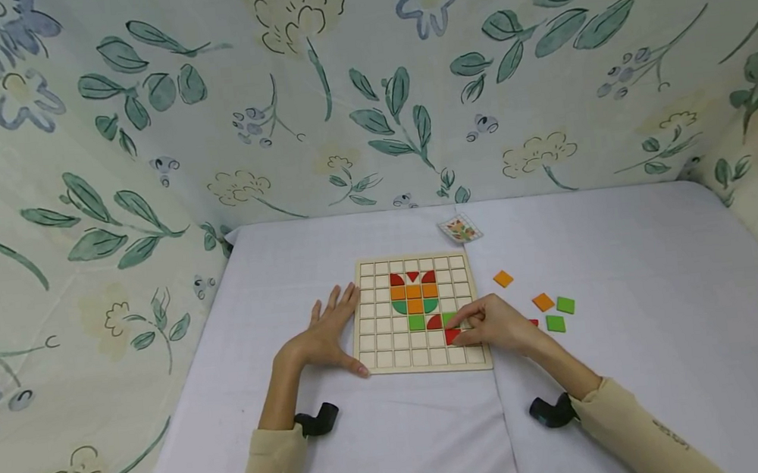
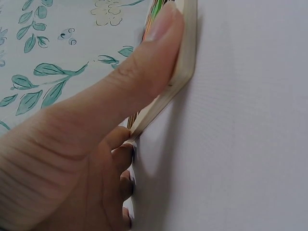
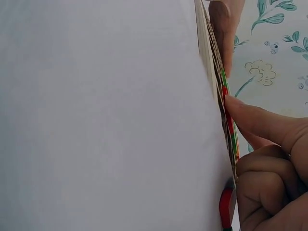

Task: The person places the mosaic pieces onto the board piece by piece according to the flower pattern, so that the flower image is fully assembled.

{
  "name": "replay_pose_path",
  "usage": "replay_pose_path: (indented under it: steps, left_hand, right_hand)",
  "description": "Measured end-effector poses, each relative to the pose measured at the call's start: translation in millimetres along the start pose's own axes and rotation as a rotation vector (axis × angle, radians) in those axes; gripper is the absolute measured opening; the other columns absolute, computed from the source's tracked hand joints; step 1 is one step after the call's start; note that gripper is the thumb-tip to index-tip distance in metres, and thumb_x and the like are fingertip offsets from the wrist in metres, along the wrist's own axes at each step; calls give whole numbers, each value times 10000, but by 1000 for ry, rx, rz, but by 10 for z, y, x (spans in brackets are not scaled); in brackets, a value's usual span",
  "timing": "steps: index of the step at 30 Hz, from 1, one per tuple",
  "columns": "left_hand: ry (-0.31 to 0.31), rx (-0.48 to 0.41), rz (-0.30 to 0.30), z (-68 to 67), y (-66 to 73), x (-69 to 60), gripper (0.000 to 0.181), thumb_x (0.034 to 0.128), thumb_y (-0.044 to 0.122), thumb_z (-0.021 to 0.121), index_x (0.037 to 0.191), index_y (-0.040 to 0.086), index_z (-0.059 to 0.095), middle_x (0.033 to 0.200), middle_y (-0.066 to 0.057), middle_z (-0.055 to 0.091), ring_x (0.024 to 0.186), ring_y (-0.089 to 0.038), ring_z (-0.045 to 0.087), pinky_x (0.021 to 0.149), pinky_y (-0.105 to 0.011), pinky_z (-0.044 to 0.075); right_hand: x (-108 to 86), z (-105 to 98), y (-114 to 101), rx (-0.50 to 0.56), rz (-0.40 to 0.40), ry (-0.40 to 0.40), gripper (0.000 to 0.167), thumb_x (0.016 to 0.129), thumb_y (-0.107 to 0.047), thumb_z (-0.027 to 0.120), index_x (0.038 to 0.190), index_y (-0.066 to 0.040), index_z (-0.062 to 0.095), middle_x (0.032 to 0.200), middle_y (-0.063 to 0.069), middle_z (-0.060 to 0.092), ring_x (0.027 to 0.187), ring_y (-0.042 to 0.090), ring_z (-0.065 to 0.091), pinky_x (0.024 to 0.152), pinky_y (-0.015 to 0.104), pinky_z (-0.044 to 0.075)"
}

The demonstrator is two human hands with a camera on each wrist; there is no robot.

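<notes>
A square wooden grid board (image 1: 383,349) lies on the white table, with red, orange and green pieces in its upper middle and centre. The left hand (image 1: 327,338) spreads along the board's left edge, fingertips and thumb touching it; in the left wrist view its thumb (image 2: 125,79) rests on the board's rim (image 2: 185,62). Over the lower right cells, the right hand (image 1: 500,322) has thumb and forefinger at a red piece (image 1: 452,336) beside a green one. In the right wrist view the right hand's (image 3: 274,154) thumb touches the pieces and its other fingers are curled.
Right of the board lie loose orange tiles (image 1: 503,279), green tiles (image 1: 565,304) and a red piece (image 1: 534,322) partly behind the right hand. A small patterned card (image 1: 460,228) lies above the board's top right corner. Floral cloth (image 1: 393,98) hangs behind the table.
</notes>
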State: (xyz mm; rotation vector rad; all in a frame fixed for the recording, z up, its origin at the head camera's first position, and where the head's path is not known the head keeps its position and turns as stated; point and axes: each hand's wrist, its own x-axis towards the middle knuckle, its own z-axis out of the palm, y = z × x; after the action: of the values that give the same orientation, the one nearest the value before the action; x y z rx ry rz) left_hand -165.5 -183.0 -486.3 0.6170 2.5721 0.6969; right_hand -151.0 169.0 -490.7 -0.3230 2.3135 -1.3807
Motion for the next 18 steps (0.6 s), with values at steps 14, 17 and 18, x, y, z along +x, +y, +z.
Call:
replay_pose_path:
  steps: [14,17,18]
  left_hand:
    - [-11,2,-9,3,-8,11,1501,601,474,990,1667,84,8,1755,-96,-76,1617,-347,-167,1295,-626,-107]
    - [-11,-1,-9,4,-3,11,1504,597,474,992,1667,81,11,1755,-97,-74,1617,-348,-167,1296,-626,-105]
    - [-13,1,-12,7,-6,12,1505,598,477,991,1667,83,8,1755,-94,-78,1617,-346,-170,1296,-624,-107]
  right_hand:
    - [-185,-251,-33,-14,84,83,307,860,-222,846,1131,-88,794,571,-49,286,546,116,294,524,264,234]
    - [-245,-348,-14,-17,95,111,341,867,-241,839,1158,-73,782,581,-50,284,548,115,290,510,261,235]
    - [-263,-381,-2,-18,100,121,349,870,-242,836,1167,-68,777,582,-50,287,544,115,299,506,255,242]
